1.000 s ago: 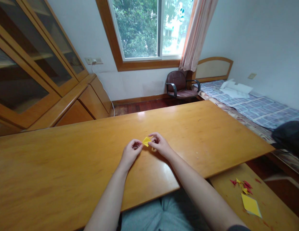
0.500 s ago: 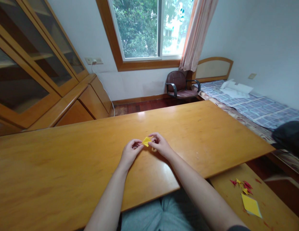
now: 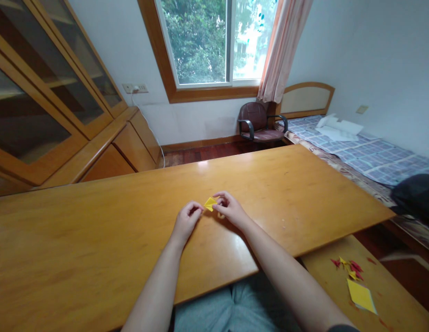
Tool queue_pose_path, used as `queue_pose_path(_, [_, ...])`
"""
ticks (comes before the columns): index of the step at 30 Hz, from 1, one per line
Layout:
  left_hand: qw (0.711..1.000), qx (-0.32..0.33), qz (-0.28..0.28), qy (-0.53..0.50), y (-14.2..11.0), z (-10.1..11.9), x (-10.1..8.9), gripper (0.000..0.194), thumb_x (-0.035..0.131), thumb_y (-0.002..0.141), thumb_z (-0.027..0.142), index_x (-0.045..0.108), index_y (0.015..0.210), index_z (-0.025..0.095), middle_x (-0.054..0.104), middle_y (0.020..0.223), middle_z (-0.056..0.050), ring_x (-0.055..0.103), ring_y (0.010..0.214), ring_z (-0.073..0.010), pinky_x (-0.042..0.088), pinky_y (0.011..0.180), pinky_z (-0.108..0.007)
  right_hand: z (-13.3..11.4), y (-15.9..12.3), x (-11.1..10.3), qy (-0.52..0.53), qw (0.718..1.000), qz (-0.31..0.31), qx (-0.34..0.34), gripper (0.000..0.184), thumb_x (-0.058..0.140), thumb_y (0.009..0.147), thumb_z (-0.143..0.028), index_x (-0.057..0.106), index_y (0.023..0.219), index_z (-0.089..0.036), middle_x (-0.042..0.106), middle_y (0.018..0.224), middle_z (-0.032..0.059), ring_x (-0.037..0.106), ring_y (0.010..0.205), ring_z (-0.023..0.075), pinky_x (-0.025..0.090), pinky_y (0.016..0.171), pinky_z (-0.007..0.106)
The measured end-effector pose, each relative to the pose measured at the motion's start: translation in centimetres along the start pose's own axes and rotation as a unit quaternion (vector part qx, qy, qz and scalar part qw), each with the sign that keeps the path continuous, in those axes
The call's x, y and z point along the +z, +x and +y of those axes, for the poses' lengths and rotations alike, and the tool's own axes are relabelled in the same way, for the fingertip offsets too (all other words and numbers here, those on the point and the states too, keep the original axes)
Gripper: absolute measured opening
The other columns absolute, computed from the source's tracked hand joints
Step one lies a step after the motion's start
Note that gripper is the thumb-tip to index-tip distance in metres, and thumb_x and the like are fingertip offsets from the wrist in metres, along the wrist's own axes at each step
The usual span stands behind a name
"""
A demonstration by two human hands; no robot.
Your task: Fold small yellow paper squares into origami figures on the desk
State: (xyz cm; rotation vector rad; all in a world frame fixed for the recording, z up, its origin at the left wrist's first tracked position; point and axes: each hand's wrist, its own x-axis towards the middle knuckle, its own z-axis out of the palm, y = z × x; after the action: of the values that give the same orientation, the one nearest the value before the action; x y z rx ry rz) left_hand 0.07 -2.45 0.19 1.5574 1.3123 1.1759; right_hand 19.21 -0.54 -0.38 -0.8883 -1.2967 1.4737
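A small piece of folded yellow origami paper (image 3: 209, 204) is held just above the wooden table (image 3: 114, 230), near the middle of the view. My right hand (image 3: 231, 210) pinches its right side between thumb and fingers, the other fingers curled behind. At the paper's pointed left end, the thumb and index finger of my left hand (image 3: 188, 221) are pressed together, seemingly on the tip. The fingertips hide both ends of the paper.
On a lower surface (image 3: 325, 267) at the right lie several small red and yellow folded paper pieces (image 3: 350, 267) and a stack of yellow square paper (image 3: 361, 296). Beyond the table are a chair (image 3: 257, 122), a bed (image 3: 380, 152) and a glass-fronted cabinet (image 3: 55, 106).
My left thumb and index finger have closed together and shifted slightly left and down along the paper's tip. My right hand and the paper stay almost in place.
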Motion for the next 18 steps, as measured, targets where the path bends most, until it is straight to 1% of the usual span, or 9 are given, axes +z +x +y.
queue_pose_path(3, [1.0,-0.022,0.014,-0.012,0.04,0.16,0.29,0.021,0.067,0.073,0.039,0.064,0.075,0.018,0.064,0.074,-0.001,0.059,0.074,-0.0175,0.047,0.071,-0.026,-0.07,-0.02,0.01,0.004,1.0,0.0,0.0,0.04,0.075,0.072,-0.035,0.056,0.104,-0.02,0.056,0.069,-0.0053,0.049,0.054,0.0089,0.039,0.049,0.02])
queue_pose_path(5, [0.998,-0.049,0.012,-0.035,0.05,0.06,0.47,0.026,0.07,0.071,0.043,0.065,0.077,0.018,0.066,0.073,-0.001,0.06,0.071,-0.0168,0.048,0.069,-0.026,-0.07,-0.02,0.02,0.007,1.0,0.0,0.001,0.04,0.075,0.072,-0.035,0.056,0.104,-0.02,0.056,0.07,-0.0054,0.049,0.053,0.0087,0.039,0.048,0.02])
queue_pose_path(7, [0.995,-0.08,-0.003,-0.067,0.03,-0.13,0.57,0.032,0.07,0.072,0.048,0.066,0.079,0.016,0.067,0.071,-0.003,0.061,0.067,-0.0164,0.049,0.065,-0.026,-0.09,-0.02,0.03,0.008,1.0,0.0,0.002,0.04,0.075,0.072,-0.035,0.056,0.103,-0.02,0.055,0.069,-0.0057,0.049,0.053,0.0088,0.039,0.049,0.02])
queue_pose_path(9, [0.992,-0.091,-0.013,-0.092,-0.04,-0.29,0.57,0.036,0.067,0.076,0.051,0.068,0.081,0.015,0.069,0.072,-0.004,0.062,0.065,-0.0166,0.05,0.063,-0.027,-0.14,-0.03,0.05,0.007,1.0,0.0,0.002,0.04,0.075,0.071,-0.034,0.056,0.103,-0.02,0.055,0.069,-0.006,0.049,0.053,0.009,0.039,0.049,0.02])
queue_pose_path(11, [0.992,-0.082,-0.013,-0.099,-0.11,-0.34,0.5,0.036,0.065,0.078,0.05,0.069,0.084,0.015,0.07,0.074,-0.005,0.064,0.067,-0.0174,0.051,0.065,-0.027,-0.22,-0.05,0.06,0.007,1.0,-0.001,0.001,0.04,0.075,0.071,-0.034,0.056,0.103,-0.02,0.055,0.069,-0.006,0.049,0.054,0.0091,0.039,0.05,0.02])
queue_pose_path(14, [0.995,-0.059,-0.022,-0.08,-0.2,-0.24,0.38,0.031,0.067,0.078,0.045,0.07,0.088,0.016,0.071,0.077,-0.004,0.065,0.073,-0.0184,0.051,0.07,-0.027,-0.28,-0.15,0.06,0.005,1.0,-0.009,0.002,0.04,0.075,0.073,-0.034,0.056,0.105,-0.02,0.057,0.07,-0.0053,0.05,0.055,0.0093,0.04,0.051,0.021])
queue_pose_path(18, [0.998,-0.037,-0.034,-0.036,-0.24,-0.22,0.36,0.024,0.069,0.077,0.04,0.07,0.083,0.017,0.071,0.078,-0.003,0.064,0.076,-0.0175,0.048,0.073,-0.026,-0.11,-0.29,0.06,-0.02,0.999,-0.028,-0.004,0.036,0.072,0.076,-0.033,0.057,0.105,-0.019,0.06,0.074,-0.0035,0.052,0.057,0.01,0.04,0.054,0.022])
